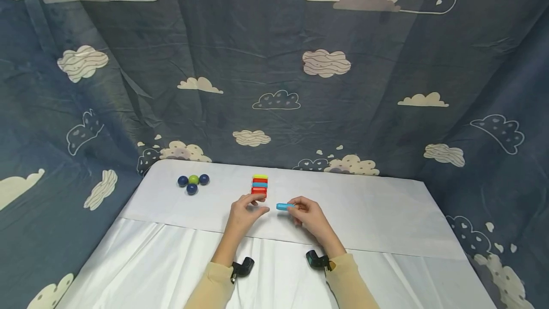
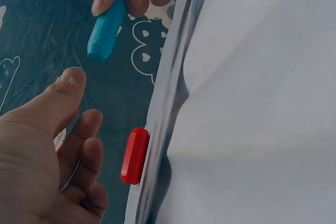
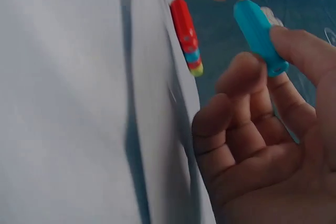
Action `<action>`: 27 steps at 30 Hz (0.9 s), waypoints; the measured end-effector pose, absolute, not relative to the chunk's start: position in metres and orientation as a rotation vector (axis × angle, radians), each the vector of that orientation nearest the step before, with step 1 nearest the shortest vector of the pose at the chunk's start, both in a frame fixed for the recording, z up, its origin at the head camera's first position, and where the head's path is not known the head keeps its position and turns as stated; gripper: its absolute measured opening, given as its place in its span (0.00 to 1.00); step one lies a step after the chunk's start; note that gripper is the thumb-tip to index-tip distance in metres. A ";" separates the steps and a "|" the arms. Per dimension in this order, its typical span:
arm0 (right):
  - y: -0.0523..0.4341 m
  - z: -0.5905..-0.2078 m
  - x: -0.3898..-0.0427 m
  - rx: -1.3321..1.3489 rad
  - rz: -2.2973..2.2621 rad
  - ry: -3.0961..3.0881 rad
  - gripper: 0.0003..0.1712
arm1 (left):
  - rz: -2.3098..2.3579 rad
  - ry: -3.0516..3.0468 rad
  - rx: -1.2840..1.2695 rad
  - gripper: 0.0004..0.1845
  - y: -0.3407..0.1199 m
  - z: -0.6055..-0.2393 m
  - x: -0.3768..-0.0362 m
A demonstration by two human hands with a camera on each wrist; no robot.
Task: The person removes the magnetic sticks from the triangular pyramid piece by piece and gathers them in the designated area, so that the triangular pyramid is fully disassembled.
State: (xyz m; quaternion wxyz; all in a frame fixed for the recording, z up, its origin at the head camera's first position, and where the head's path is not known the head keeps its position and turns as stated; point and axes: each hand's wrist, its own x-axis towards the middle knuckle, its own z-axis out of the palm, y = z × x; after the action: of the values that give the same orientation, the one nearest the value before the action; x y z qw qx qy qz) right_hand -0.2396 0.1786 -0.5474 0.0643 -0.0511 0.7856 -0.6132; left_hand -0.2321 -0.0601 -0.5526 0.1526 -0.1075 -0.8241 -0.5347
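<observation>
My right hand (image 1: 312, 217) pinches a small bright-blue block (image 1: 283, 207) by one end, thumb against fingers. The block is long with rounded edges, and its free end points left. Facing it, my left hand (image 1: 243, 214) has thumb and fingers spread apart, with nothing between them. Beyond the left fingertips lies a row of similar blocks (image 1: 259, 185), yellow, red and blue, running away from me. The nearest red block (image 2: 135, 156) shows beside the left hand in the left wrist view. In the right wrist view, the blue block's free end is close to the left fingertips.
At the back left of the white-covered table (image 1: 364, 213) lie a green ball (image 1: 194, 179) and three dark blue balls (image 1: 191, 189). A dark cloth (image 1: 274, 123) with cloud prints hangs behind and along the sides.
</observation>
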 end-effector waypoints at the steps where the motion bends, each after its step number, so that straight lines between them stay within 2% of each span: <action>1: 0.176 -0.547 -0.239 -0.156 -1.851 2.380 0.12 | -1.521 -2.361 -0.324 0.20 -0.060 -0.553 -0.231; 6: 0.162 -0.543 -0.236 -0.171 -1.866 2.395 0.12 | -1.521 -2.362 -0.365 0.18 -0.059 -0.552 -0.230; 15: 0.143 -0.539 -0.238 -0.189 -1.835 2.437 0.12 | -1.562 -2.398 -0.279 0.12 -0.059 -0.551 -0.231; 27: 0.115 -0.535 -0.246 -0.148 -1.756 2.535 0.17 | -1.574 -2.334 -0.031 0.12 -0.064 -0.554 -0.234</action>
State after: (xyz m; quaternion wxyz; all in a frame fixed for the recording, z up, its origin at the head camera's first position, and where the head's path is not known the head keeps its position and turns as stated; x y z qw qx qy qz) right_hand -0.2465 0.1151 -0.5348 0.0271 -0.0478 0.8208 -0.5685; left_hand -0.2338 -0.0637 -0.5538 0.1624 -0.0108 -0.8180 -0.5517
